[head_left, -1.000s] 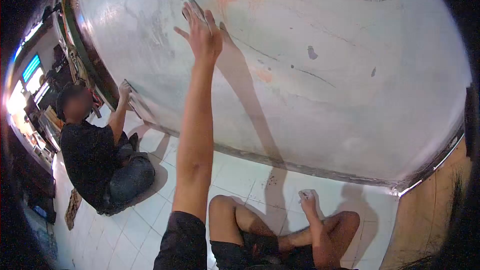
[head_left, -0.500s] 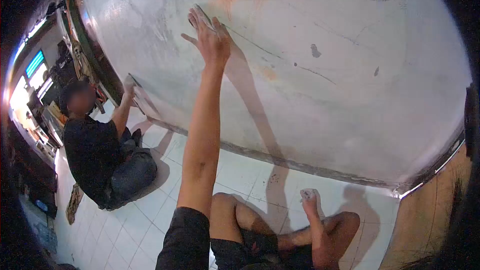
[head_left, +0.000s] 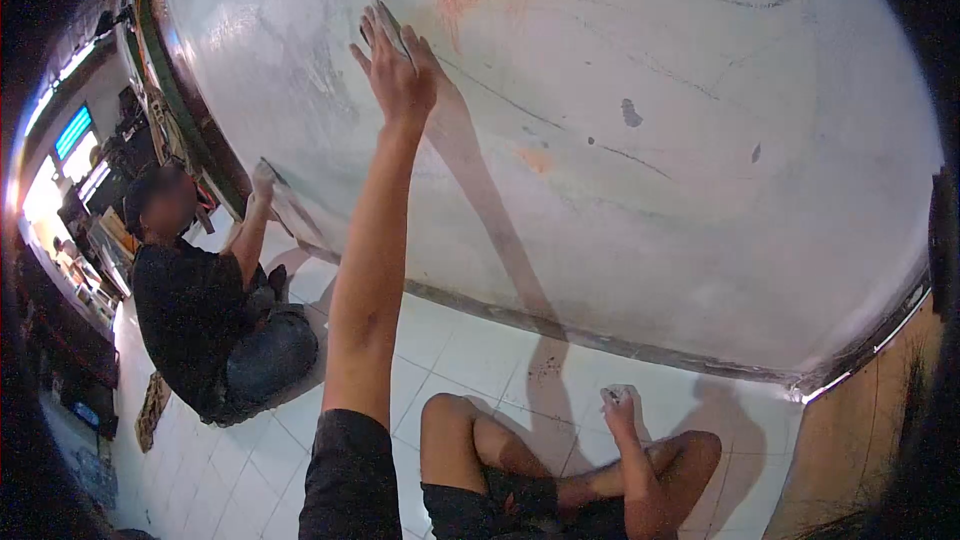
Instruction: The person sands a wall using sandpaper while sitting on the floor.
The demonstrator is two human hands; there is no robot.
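My left hand (head_left: 400, 80) is raised against the pale, scuffed wall (head_left: 700, 210), fingers stretched along a thin dark-edged piece of sandpaper (head_left: 394, 24). The sandpaper lies pressed to the wall under those fingers, so most of its surface is hidden. Low on the right, over my folded legs, my right hand (head_left: 619, 408) is curled closed and whitish with dust. What it holds, if anything, I cannot make out.
A co-worker (head_left: 190, 310) in dark clothes sits on the left, one hand (head_left: 263, 180) holding a dark-edged piece against the wall. White tiles (head_left: 460, 350) cover the floor. A brown panel (head_left: 850, 440) stands at the right. A crumpled cloth (head_left: 152, 410) lies behind the co-worker.
My left hand has slid left and slightly up along the wall with the sandpaper. My right hand has barely moved. The co-worker's hand has shifted a little down in the view.
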